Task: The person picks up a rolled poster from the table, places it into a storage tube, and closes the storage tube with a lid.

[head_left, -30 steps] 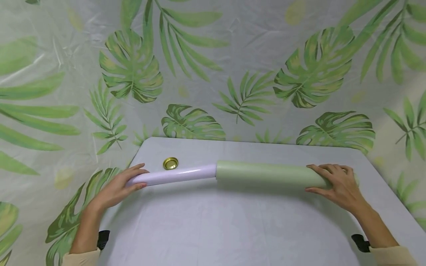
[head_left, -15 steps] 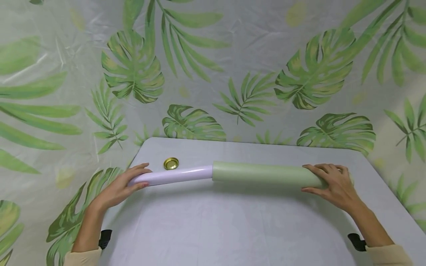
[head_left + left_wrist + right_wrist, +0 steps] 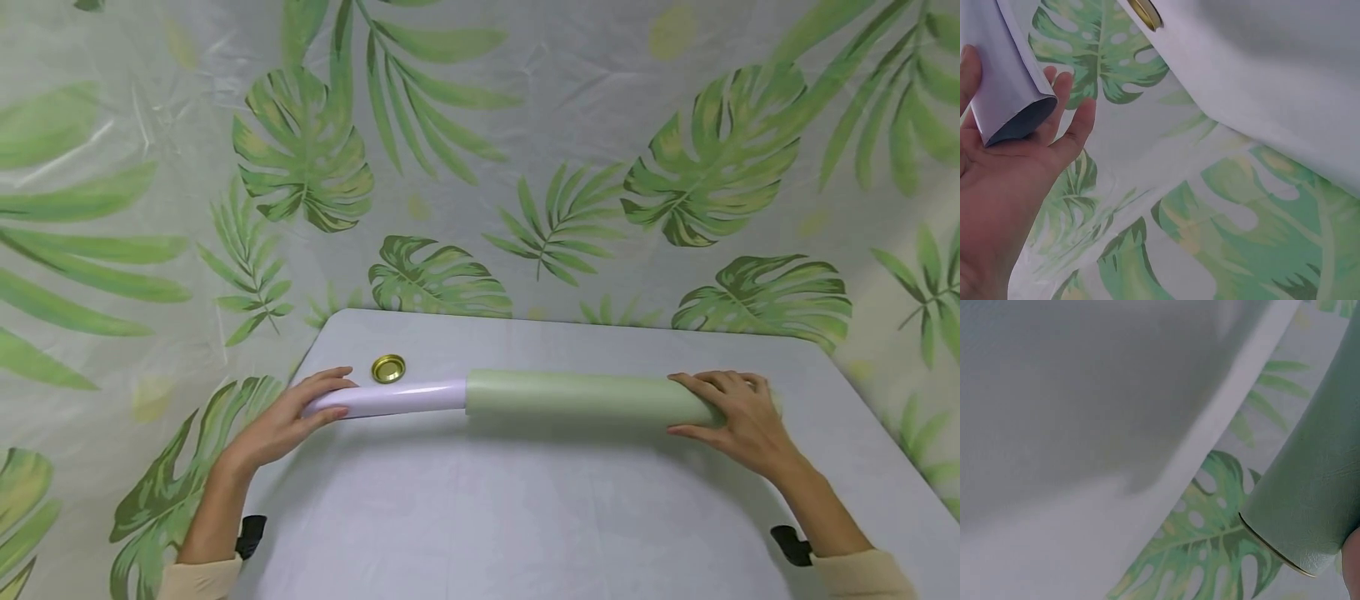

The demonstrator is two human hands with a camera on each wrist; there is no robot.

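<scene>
My left hand (image 3: 290,417) holds the outer end of a lilac rolled sheet (image 3: 405,398), thumb on the near side and fingers on the far side. In the left wrist view, the open end of this roll (image 3: 1007,75) faces the palm, and a lengthwise overlapping edge shows. The roll's other end is inside a wider pale green tube (image 3: 577,396), which lies in line with it. My right hand (image 3: 738,417) grips the tube near its right end. In the right wrist view, a thin gold rim edges the end of the green tube (image 3: 1310,500). Both pieces are held above the table.
A round gold lid (image 3: 388,369) lies on the white table (image 3: 525,517), just beyond the lilac roll. A leaf-patterned sheet (image 3: 555,108) hangs behind the table and shows past its side edges.
The green tube and right hand have shifted left over the lilac roll, so less lilac shows. My left hand has moved slightly right. The lid stays in place.
</scene>
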